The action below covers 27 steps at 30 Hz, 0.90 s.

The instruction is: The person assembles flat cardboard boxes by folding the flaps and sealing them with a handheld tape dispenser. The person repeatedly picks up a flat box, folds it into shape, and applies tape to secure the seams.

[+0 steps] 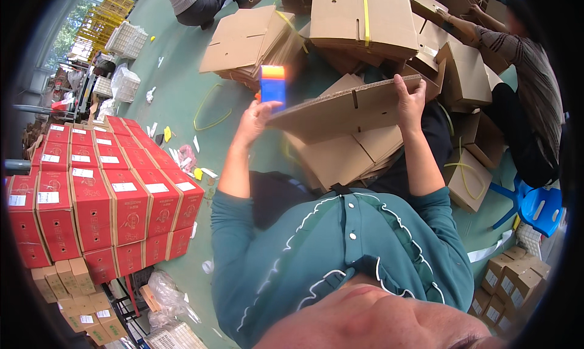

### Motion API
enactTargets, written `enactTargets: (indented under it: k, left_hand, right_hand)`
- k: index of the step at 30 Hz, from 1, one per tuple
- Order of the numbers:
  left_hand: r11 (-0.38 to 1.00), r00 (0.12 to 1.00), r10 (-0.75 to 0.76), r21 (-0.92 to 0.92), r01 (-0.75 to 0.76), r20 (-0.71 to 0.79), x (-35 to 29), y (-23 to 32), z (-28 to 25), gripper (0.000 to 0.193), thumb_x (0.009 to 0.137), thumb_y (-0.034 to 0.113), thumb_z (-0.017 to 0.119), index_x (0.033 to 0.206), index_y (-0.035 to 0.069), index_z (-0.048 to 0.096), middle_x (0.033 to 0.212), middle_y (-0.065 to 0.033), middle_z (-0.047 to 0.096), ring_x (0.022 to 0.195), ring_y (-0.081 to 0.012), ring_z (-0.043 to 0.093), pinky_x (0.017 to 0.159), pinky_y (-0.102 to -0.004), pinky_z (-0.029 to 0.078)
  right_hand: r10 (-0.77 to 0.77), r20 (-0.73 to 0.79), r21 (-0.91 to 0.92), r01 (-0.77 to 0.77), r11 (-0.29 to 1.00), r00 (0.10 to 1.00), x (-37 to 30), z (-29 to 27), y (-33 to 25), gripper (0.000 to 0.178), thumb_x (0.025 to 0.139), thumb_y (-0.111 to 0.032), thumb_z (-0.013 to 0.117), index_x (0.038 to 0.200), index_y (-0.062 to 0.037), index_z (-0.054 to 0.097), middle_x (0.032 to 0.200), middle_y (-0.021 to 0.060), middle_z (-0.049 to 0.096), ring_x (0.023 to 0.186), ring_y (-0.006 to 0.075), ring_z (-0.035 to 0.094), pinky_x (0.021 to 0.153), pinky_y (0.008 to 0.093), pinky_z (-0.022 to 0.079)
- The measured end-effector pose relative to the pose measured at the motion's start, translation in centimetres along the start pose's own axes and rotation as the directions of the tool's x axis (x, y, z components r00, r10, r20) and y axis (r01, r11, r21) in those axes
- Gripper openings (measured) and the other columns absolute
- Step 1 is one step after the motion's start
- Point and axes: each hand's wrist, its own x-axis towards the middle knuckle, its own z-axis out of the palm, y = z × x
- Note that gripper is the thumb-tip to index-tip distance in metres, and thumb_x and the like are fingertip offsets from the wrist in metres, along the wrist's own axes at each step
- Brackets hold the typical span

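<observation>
A folded cardboard carton (340, 115) is held edge-up before my chest, a slot and small holes showing in its face. My right hand (410, 99) pinches its upper right corner, thumb and fingers closed. At its left end, my left hand (258, 118) is closed around the lower part of a blurred, boxy blue-and-orange tool (273, 90), possibly a tape dispenser. Whether the left fingers also touch the carton I cannot tell. Below the raised carton, more flat cartons (340, 160) lie between my legs.
Strapped flat cartons (362, 14) and a loose stack (243, 41) stand ahead. Red boxes (121, 191) are piled at left. At right, a seated person (529, 75) handles cardboard near opened cartons (465, 75) and a blue stool (538, 209). Yellow strapping (213, 115) litters the green floor.
</observation>
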Motion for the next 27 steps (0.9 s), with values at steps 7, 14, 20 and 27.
enactTargets:
  k: [7,14,20,27]
  left_hand:
    - [0.977,0.88,-0.152,0.204,0.065,0.45,-2.3,5.7,1.5,0.051,0.079,0.032,0.08,0.124,0.011,0.069,0.117,-0.0076,0.055,0.112,-0.0205,0.053,0.102,-0.0335,0.041]
    - [0.942,0.997,0.007,0.335,-0.034,0.083,-1.9,5.3,1.6,0.042,0.088,0.034,0.072,0.124,0.014,0.069,0.105,-0.009,0.055,0.1,-0.0217,0.058,0.092,-0.0326,0.046]
    - [0.869,0.975,0.037,0.474,-0.139,0.219,-1.0,7.7,2.9,0.031,0.086,0.032,0.072,0.109,0.011,0.075,0.102,-0.0116,0.059,0.095,-0.0262,0.061,0.086,-0.0345,0.05]
    - [0.799,0.992,-0.107,0.599,0.044,0.069,-1.7,10.8,4.5,0.033,0.087,0.036,0.065,0.088,0.004,0.071,0.088,-0.0169,0.057,0.083,-0.0321,0.06,0.075,-0.0398,0.049]
  right_hand:
    - [0.1,0.3,-0.014,-0.101,0.995,0.949,1.0,-0.7,-1.3,0.062,0.079,-0.036,0.077,0.125,-0.0049,0.048,0.123,0.0107,0.052,0.106,0.0166,0.051,0.095,0.0318,0.042]
    - [0.093,0.522,0.033,-0.129,0.991,0.848,1.8,-0.9,-2.3,0.075,0.085,-0.031,0.069,0.146,-0.006,0.034,0.143,0.0116,0.042,0.134,0.0218,0.038,0.114,0.0349,0.027]
    - [0.15,0.649,-0.015,-0.184,0.983,0.746,3.1,-1.8,-3.0,0.088,0.081,-0.032,0.07,0.152,-0.0065,0.025,0.146,0.0122,0.039,0.136,0.0223,0.037,0.115,0.0352,0.026]
    - [0.183,0.894,-0.158,-0.094,0.983,0.409,2.0,-3.4,-7.2,0.097,0.08,-0.023,0.066,0.156,-0.0035,0.01,0.152,0.0185,0.033,0.142,0.0263,0.029,0.118,0.0361,0.021]
